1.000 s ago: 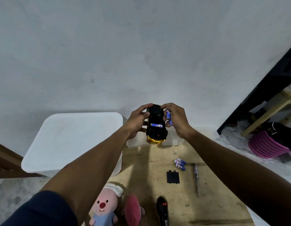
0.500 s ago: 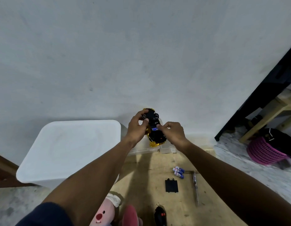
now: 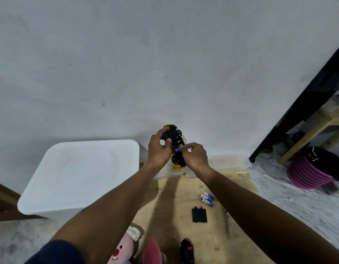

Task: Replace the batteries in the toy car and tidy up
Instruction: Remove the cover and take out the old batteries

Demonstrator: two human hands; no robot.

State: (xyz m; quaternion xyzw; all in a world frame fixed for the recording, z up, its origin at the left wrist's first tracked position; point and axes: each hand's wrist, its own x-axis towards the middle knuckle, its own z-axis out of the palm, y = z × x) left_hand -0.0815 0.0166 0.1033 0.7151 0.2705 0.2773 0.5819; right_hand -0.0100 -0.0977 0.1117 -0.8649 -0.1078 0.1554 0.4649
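1. A white bin (image 3: 79, 176) stands at the left edge of the wooden floor (image 3: 183, 231).
2. A pink plush toy (image 3: 124, 250) lies by the floor's near edge.
3. The left hand (image 3: 158, 149) is curled shut around the toy car (image 3: 174, 141), held belly-up in the air.
4. The right hand (image 3: 195, 155) pinches a blue battery (image 3: 177, 149) at the car's underside.
5. A black cover (image 3: 199, 215), three batteries (image 3: 207, 198) and a screwdriver (image 3: 228, 223) lie on the floor.
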